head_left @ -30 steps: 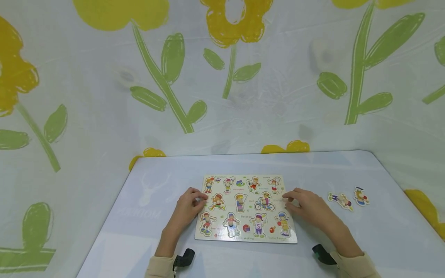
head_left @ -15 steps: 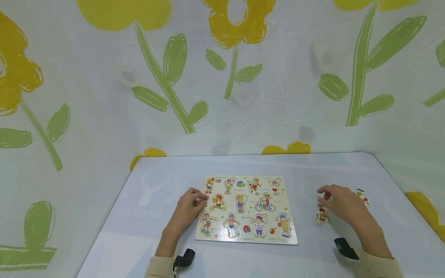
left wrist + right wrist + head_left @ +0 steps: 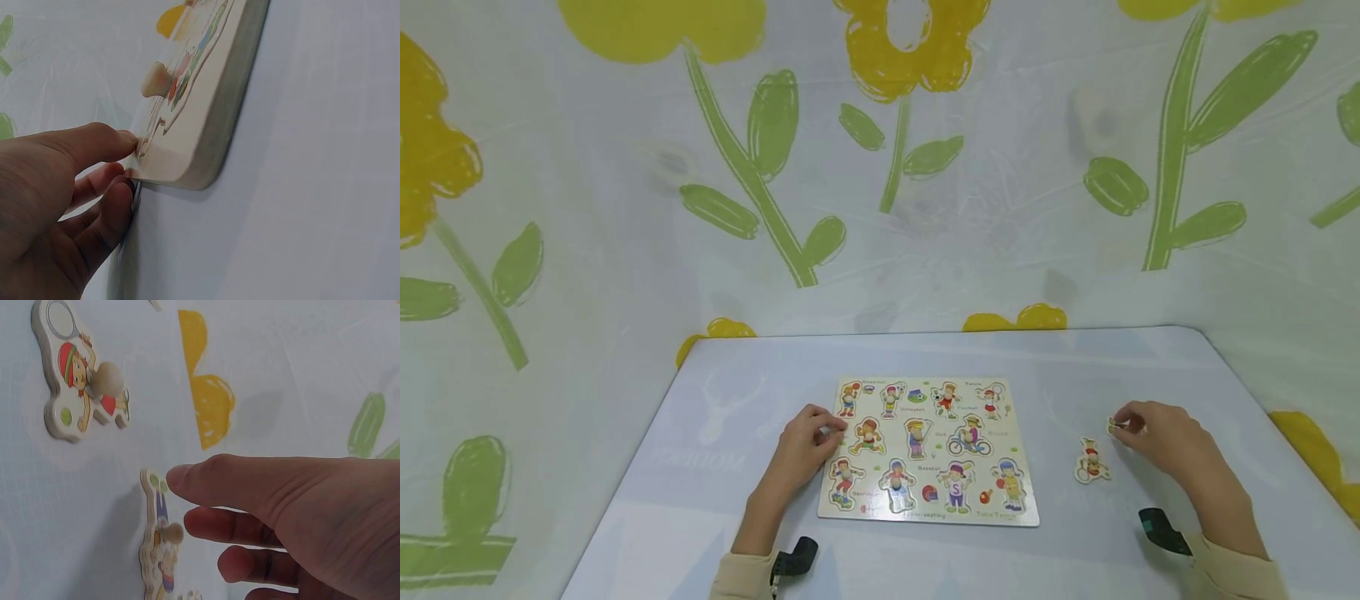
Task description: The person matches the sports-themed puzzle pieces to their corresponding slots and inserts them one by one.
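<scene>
A wooden peg puzzle board [image 3: 951, 454] with printed sports figures lies flat on the table. My left hand [image 3: 805, 442] holds its left edge; the left wrist view shows the thumb on top near a corner and fingertips [image 3: 117, 203] at the side. My right hand [image 3: 1168, 437] is over the loose pieces, fingers bent and apart. Just beside its thumb and index finger lies a knobbed puzzle piece [image 3: 159, 540], with the knob outside their gap. A tennis-player puzzle piece [image 3: 1092, 462] rests nearer the board. Another piece [image 3: 190, 595] is barely visible below.
The white table [image 3: 685, 508] has its far edge against a flower-printed cloth [image 3: 1000, 192]. Dark wrist cameras [image 3: 795, 557] sit at both cuffs. Knobs [image 3: 156, 80] stand up from the board's surface.
My right hand has left the board's right edge and moved right to the loose pieces, uncovering the tennis-player piece and now covering others. The left hand stays at the board's left edge.
</scene>
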`<state>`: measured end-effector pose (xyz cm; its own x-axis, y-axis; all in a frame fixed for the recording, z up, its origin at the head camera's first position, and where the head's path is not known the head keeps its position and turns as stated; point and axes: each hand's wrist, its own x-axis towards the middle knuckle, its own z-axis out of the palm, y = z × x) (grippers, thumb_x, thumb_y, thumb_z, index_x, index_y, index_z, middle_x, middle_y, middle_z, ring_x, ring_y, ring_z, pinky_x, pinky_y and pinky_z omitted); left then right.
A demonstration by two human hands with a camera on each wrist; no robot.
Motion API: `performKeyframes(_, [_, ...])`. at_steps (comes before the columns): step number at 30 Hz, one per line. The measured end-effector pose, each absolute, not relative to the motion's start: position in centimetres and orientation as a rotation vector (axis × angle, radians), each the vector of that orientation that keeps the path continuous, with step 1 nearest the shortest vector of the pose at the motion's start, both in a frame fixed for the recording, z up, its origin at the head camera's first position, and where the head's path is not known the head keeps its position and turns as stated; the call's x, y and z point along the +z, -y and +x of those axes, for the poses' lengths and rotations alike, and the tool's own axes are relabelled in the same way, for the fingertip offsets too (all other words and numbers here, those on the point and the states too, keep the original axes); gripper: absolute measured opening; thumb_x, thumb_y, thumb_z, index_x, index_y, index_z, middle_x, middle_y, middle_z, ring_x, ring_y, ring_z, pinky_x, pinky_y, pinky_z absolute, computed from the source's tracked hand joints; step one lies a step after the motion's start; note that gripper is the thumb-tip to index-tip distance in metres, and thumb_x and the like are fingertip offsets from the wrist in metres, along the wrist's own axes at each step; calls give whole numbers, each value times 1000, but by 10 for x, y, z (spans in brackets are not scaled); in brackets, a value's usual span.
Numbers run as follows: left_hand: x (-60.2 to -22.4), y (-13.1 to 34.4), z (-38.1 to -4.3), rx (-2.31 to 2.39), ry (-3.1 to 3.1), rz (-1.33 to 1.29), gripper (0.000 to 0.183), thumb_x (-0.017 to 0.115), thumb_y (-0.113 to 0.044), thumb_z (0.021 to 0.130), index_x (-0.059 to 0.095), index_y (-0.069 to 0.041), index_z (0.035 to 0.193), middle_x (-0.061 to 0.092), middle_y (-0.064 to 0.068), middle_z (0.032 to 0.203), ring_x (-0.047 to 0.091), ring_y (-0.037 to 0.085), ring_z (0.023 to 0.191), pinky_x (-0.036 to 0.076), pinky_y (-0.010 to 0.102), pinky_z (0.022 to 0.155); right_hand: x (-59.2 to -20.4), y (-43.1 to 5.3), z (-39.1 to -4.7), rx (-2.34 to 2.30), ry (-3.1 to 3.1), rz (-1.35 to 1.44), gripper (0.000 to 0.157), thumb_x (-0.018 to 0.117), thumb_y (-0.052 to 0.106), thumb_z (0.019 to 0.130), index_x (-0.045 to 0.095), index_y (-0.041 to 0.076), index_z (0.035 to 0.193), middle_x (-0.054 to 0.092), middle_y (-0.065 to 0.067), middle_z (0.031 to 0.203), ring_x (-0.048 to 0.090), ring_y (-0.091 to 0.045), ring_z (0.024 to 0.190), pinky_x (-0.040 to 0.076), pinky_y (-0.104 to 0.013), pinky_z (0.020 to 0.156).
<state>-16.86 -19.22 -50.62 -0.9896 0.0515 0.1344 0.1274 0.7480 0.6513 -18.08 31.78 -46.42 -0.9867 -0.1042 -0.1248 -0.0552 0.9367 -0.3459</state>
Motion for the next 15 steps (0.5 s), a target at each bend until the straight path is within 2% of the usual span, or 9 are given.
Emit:
performKeyframes(7, [-507,192,-169,-1074,2842,-119,10,75,-13,85,75,-15,95,59,-1,101,48,8,74,42,18,62,-462,-328,-180,-512,-2919,-3,29,71,19,87,66,-1,108,65,-12,88,54,-21,73,44,-34,59])
performKeyframes(15, [-507,192,-168,-1082,2835,-139,10,74,-11,85,75,-14,95,59,1,101,48,8,73,42,19,63,-467,-333,-180,-513,-2936,10,30,72,21,87,67,-1,107,68,-14,91,56,-23,75,46,-37,60])
